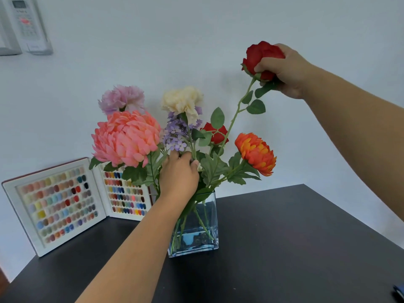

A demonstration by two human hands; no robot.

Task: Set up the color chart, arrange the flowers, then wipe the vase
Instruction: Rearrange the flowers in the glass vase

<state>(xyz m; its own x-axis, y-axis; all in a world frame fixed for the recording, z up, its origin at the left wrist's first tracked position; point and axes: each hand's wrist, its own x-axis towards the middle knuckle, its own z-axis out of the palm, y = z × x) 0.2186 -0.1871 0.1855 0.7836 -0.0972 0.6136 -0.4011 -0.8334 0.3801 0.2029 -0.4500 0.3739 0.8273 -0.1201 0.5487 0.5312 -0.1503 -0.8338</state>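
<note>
Arranging flowers in a clear square vase (205, 224) at centre frame, on a dark worktop (284, 237).

Gripping the head of a tall red rose (261, 56) at upper right: right hand (288, 71), fingers (265, 66) curled round the bloom, thumb side partly hidden behind petals. Long stem slanting down and left into the bunch, probably so the rose can be steered or bent into position from the top.

Pinching or bracing stems just above the vase mouth: left hand (178, 176) at centre, fingers curled in among leaves below the lilac sprig (177, 136). Likely steadying the bunch against the pull on the rose. Exactly which stems are caught, impossible to tell; fingertips buried in foliage.

Standing in the vase: large pink chrysanthemum (125, 138) at left, mauve carnation (122, 98) above it, cream carnation (182, 101) at top centre, second red rose (215, 133) half masked by leaves, orange chrysanthemum (255, 153) leaning right.

Propped open like a book against the white wall (218, 29) at lower left: color chart (59, 204), rows of small coloured tips facing forward, already set up. Right-hand page partly covered by leaves and the left wrist.

Hard to make out: stem ends inside the vase, blurred behind tinted glass; whether it holds water. Remote control in a wall holder (28, 25) at upper left, cut by the frame edge. Small blue object (399, 293) at lower right corner, mostly cut off, not identifiable. No wiping cloth clearly in view.
</note>
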